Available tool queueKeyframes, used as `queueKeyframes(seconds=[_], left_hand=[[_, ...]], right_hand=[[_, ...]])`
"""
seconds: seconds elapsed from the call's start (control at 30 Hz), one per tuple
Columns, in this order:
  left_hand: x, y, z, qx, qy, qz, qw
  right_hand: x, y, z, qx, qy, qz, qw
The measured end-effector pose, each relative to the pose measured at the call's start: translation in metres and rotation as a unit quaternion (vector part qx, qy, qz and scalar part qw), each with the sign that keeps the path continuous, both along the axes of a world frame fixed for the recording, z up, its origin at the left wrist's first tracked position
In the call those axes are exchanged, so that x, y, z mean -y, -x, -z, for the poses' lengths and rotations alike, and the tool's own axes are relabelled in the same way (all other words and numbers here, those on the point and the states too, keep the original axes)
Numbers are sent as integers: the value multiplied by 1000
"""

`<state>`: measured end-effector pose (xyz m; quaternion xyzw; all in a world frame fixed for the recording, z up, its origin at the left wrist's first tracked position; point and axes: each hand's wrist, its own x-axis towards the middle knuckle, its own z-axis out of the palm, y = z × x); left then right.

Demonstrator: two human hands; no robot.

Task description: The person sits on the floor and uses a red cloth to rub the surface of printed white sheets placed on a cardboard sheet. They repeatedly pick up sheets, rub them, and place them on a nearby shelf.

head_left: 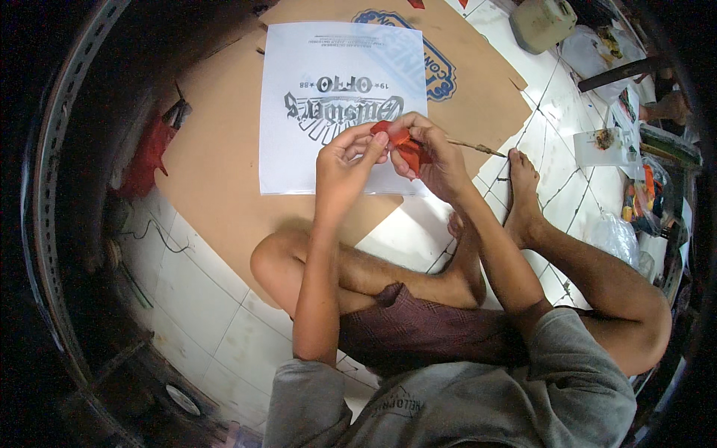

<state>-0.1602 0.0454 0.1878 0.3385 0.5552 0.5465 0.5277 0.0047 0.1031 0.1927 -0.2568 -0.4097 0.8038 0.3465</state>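
A: Where do we find the red piece (pixel 415 154)?

B: We find it raised between both hands, over the lower right part of the white printed sheet (pixel 295 168). Its material we cannot tell.

A: What do we record for the left hand (pixel 348 152)?

B: Fingers curled, with thumb and fingertips pinching the piece's left end.

A: And the right hand (pixel 441 155)?

B: Nearly closed, fingers bent about the piece's right part. We note a thin brown stick (pixel 478 145) jutting from beside that hand toward the bare right foot (pixel 524 187); whether the hand grips it, we cannot tell.

A: Underneath?

B: The sheet rests on brown board (pixel 224 220), over white floor tiles (pixel 203 321).
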Motion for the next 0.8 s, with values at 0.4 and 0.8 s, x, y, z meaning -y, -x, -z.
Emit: queueKeyframes(seconds=[0.4, 0.8], left_hand=[[-27, -16, 9, -170, -80, -19, 982], [264, -18, -11, -451, 347, -173, 804]], right_hand=[[-16, -8, 12, 20, 3, 45, 999], [-51, -68, 13, 39, -37, 228, 972]])
